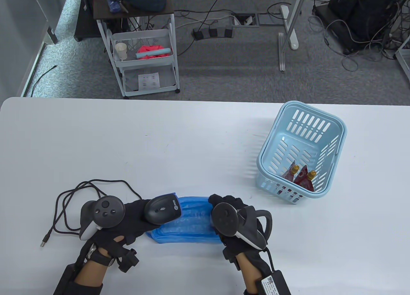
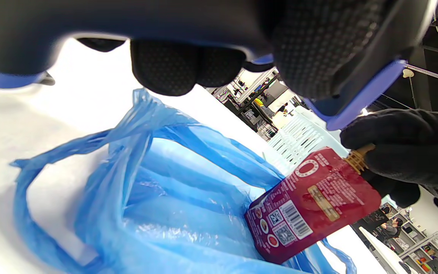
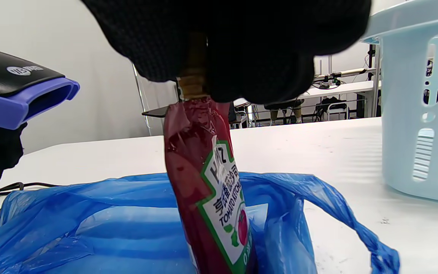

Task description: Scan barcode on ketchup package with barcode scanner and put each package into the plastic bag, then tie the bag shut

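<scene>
My left hand (image 1: 133, 219) grips the black barcode scanner (image 1: 161, 210), its purple-edged window (image 2: 359, 95) pointing toward the right hand. The right hand (image 1: 222, 203) pinches the gold cap of a red ketchup package (image 2: 310, 201) and holds it upright over the blue plastic bag (image 1: 189, 223), barcode side facing the scanner. The package's lower end (image 3: 211, 182) dips into the bag's open mouth (image 3: 89, 228). In the table view the right hand hides this package. Two more ketchup packages (image 1: 301, 177) lie in the light blue basket (image 1: 333, 128) at the right.
The scanner's black cable (image 1: 73, 195) loops across the table to the left, ending in a loose USB plug (image 1: 45, 240). The basket wall (image 3: 420, 114) stands close on the right of the bag. Beyond the table's far edge is a white trolley (image 1: 144, 51).
</scene>
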{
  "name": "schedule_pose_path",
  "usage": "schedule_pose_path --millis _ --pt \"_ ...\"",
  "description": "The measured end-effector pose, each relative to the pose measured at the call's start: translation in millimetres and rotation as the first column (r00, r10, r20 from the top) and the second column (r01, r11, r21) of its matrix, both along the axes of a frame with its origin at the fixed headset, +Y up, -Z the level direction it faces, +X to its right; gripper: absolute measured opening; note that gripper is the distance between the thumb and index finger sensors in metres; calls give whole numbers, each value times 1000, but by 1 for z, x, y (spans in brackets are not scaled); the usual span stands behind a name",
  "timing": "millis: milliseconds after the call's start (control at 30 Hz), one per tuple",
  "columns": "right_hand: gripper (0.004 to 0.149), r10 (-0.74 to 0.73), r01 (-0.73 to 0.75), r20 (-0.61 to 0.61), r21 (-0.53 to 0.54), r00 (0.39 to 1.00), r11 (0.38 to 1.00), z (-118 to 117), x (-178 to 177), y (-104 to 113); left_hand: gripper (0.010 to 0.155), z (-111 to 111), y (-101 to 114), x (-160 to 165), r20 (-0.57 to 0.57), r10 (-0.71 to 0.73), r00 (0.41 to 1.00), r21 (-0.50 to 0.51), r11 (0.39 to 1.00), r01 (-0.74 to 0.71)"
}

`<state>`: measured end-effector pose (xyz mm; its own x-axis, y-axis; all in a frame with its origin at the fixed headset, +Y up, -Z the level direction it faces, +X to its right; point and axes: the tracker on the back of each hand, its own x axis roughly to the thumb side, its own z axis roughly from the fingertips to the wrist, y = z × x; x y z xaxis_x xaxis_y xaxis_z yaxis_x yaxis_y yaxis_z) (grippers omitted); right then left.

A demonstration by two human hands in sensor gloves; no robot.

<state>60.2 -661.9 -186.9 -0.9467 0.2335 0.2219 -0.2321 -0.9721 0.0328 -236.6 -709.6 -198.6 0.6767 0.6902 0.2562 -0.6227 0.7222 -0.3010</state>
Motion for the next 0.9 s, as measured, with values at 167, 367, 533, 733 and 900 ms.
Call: schedule_pose_path --millis 167,367,533,733,900 --pt "47 -3 3 -9 -23 1000 1000 -1 1 1 51 -1 0 0 -2 -1 1000 -5 1000 1" --pt "50 -20 20 -12 -31 1000 999 -3 3 4 51 -1 -1 -1 -4 -1 1000 -8 1000 1" --pt "52 -33 33 -8 -23 999 999 -4 6 10 51 -1 -1 -1 -4 -2 1000 -10 1000 2" --pt "53 -60 60 5 -5 998 998 -8 12 21 51 -2 -2 -1 -4 -4 1000 -12 1000 4" --pt "53 -70 70 36 11 997 998 -14 22 32 51 -2 -2 -2 -6 -6 1000 -14 1000 5"
